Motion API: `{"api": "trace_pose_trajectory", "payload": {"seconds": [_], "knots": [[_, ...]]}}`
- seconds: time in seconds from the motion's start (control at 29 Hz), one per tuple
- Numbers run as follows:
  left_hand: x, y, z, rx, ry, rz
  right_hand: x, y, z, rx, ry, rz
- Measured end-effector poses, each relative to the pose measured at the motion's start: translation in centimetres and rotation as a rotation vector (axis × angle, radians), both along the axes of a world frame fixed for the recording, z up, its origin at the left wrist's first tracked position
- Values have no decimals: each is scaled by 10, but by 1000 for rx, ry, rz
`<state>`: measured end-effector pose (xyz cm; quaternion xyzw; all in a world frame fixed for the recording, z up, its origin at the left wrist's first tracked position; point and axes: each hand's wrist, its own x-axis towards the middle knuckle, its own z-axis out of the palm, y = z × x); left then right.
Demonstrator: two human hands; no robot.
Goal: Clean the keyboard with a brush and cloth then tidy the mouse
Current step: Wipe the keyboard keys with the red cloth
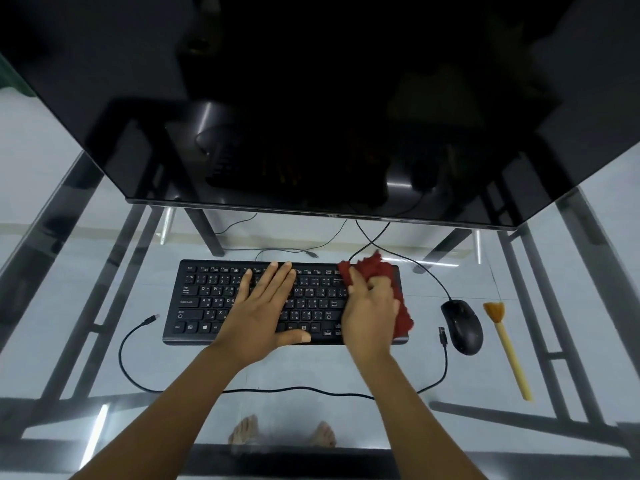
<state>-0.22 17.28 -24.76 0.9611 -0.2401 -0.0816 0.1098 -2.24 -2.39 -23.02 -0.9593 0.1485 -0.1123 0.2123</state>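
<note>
Now the right hand [370, 317] grips a crumpled red cloth [375, 271] on the black keyboard [207, 299], left hand [266, 306] fingers flat.

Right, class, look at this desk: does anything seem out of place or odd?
Yes: a black cable sprawls over the glass desk in front of the keyboard, the plugs at both ends lying loose, connected to nothing. Nothing looks spilled or damaged.

Glass table [298, 368] with dark frame. On it: black keyboard [207, 299] centre, black mouse [462, 327] just right, yellow-handled brush [509, 351] beside mouse. Loose black cable [121, 355] loops along the near side.
</note>
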Motion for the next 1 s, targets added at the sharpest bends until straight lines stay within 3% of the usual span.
{"api": "trace_pose_trajectory", "payload": {"seconds": [0.14, 0.28, 0.41, 0.55, 0.66, 0.76, 0.83, 0.93, 1.0], "knots": [[0, 1, 0, -16, -23, -5, -6, -1, 2, -21, 56, 262], [0, -1, 0, -21, -22, -11, 4, -52, 3, -61, 67, 76], [0, 1, -1, -20, -19, -7, 3, -46, 1, 174, 86, -101], [0, 0, -2, -19, -22, -8, -20, 7, 8, 288, 161, 173], [0, 1, -2, -32, -9, -12, -23, 10, 21, 410, 193, 248], [1, 0, 0, -7, -13, -4, -7, -11, 22, 561, 102, 40], [0, -1, 0, -6, -17, 0, -4, -12, 18, 479, 102, -7], [0, -1, -2, -10, -11, 2, -13, 8, 4, 230, 92, 200], [0, -1, -2, -13, -14, -2, -15, 12, 2, 202, 113, 320]]}}
